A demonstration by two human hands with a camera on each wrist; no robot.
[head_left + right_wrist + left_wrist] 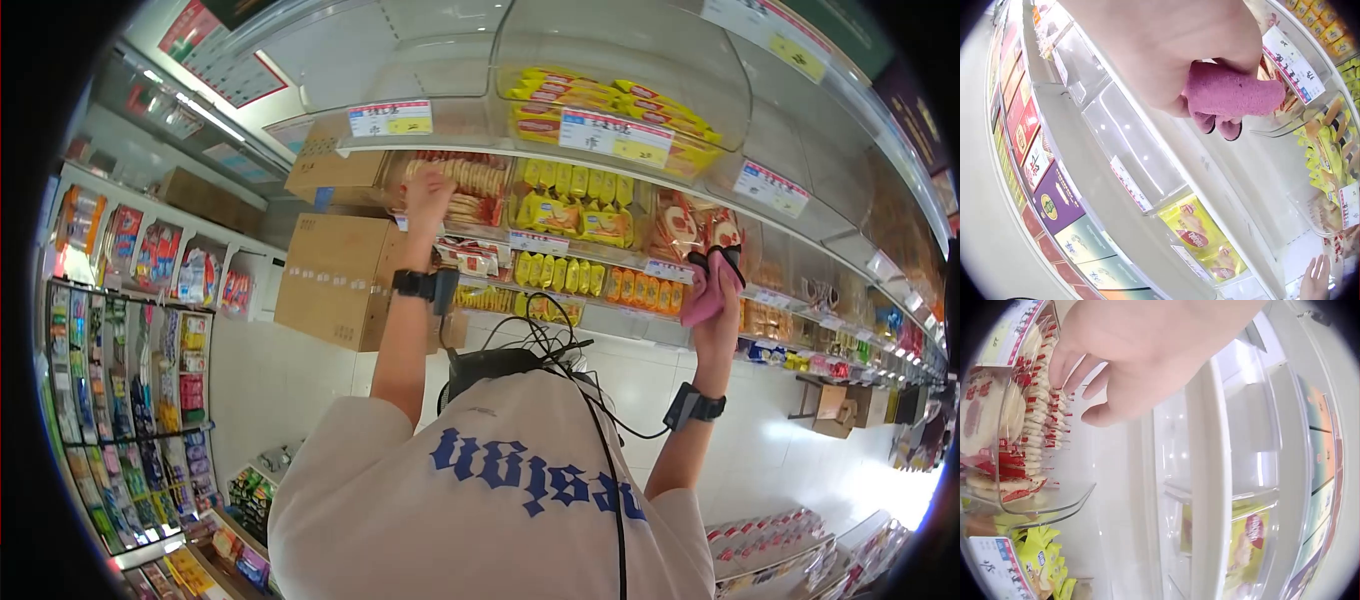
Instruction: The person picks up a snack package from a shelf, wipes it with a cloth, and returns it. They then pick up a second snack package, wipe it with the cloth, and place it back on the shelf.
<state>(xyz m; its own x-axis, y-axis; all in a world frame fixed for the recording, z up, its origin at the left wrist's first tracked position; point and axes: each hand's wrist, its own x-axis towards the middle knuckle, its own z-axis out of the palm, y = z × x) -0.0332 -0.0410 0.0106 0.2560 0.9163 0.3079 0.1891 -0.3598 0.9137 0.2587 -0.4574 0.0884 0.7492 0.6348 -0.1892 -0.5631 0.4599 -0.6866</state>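
My left hand [428, 190] is raised to a shelf, its fairly straight fingers [1075, 369] touching the tops of a row of red-and-white snack packets [1035, 425] that stand in a clear plastic bin [1054, 506]. The same packets [475, 180] show in the head view. The left hand [1316, 278] also appears, fingers spread, at the bottom of the right wrist view. My right hand [718, 325] is raised further right and grips a bunched pink cloth [705, 295], held near a clear shelf bin of red-patterned packets [685, 225]. The cloth [1229, 94] bulges out of the right hand [1166, 44].
Yellow snack packets [570, 195] fill bins between the hands. Price tags [615, 135] line the shelf edges. Cardboard boxes [335, 280] are stacked left of the left arm. Racks of packaged goods [130, 380] stand at far left. Cables run over the white shirt [500, 490].
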